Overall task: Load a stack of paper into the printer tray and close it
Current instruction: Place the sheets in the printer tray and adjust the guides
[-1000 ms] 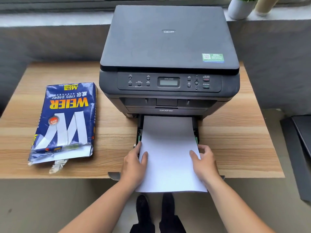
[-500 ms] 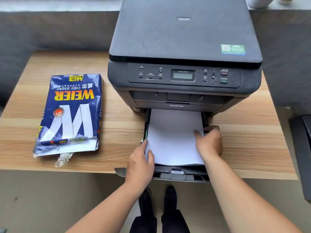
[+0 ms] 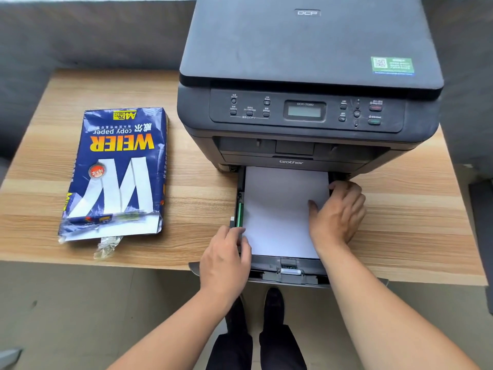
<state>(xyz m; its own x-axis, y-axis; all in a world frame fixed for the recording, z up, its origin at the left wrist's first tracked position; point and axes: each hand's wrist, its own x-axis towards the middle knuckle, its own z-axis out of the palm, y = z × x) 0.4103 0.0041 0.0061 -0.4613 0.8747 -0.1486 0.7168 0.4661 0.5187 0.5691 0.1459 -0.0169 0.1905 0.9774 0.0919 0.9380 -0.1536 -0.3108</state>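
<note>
Two changes mark this moment against the view one second back: the paper stack (image 3: 284,209), which then overhung the tray's near end toward me, now lies fully inside the tray (image 3: 290,276), and my hands have moved from the stack's near corners to its side edges. I judge loading essentially done; squaring the sheets and closing the tray remain.

Working left to right. At 9 o'clock from the tray, well apart on the wooden table (image 3: 200,198), lies the opened ream wrapper (image 3: 117,174), with white sheets showing at its torn end. It needs no further handling.

My left hand (image 3: 226,260) rests at the stack's 7 o'clock corner, fingers loosely curled against the left tray wall just below the green paper guide (image 3: 240,214). It grips nothing that I can confirm; whether a fingertip touches the guide cannot be told.

The stack sits between both hands, its far end under the printer (image 3: 306,76) at 12 o'clock, its near edge just short of the tray's rear guide.

My right hand (image 3: 338,212) lies at 3 o'clock, thumb flat on the top sheet, fingers wrapped down over the right edge, pressing and not lifting.

The tray is pulled out past the table edge.
</note>
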